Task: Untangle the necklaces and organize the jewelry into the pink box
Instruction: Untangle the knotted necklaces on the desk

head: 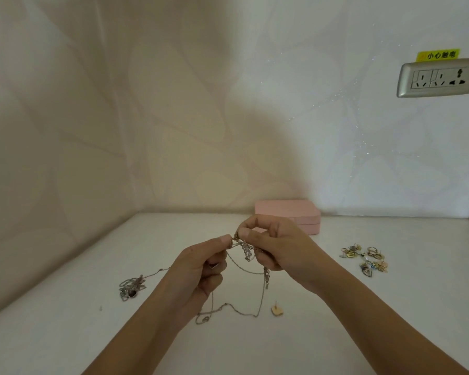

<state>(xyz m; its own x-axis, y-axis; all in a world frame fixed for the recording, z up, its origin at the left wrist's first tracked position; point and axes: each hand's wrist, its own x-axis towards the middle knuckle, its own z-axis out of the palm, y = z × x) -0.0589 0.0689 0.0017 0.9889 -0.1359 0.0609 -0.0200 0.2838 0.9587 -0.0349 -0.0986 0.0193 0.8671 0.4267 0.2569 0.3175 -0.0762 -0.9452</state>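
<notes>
Hands (201, 269) (279, 247) pinch necklace (245, 251); box (287, 212) behind; earrings (364, 259) rt.

One pink box (287, 212). Two hands in front of box, left hand (201, 269) and right hand (276, 244), pinching one held tangle (244, 249) of chains. One loose tangle (132, 286) front-left of box. One stud earring (277, 310) in front of box. One earring heap (366, 259) right of box, pieces too small to count. One wall socket (439, 78) above-right.

Forearms raised, converging; left hand (201, 269), right hand (278, 246) pinch chain (246, 251) thumb-to-forefinger; other fingers apparently curled.
</notes>
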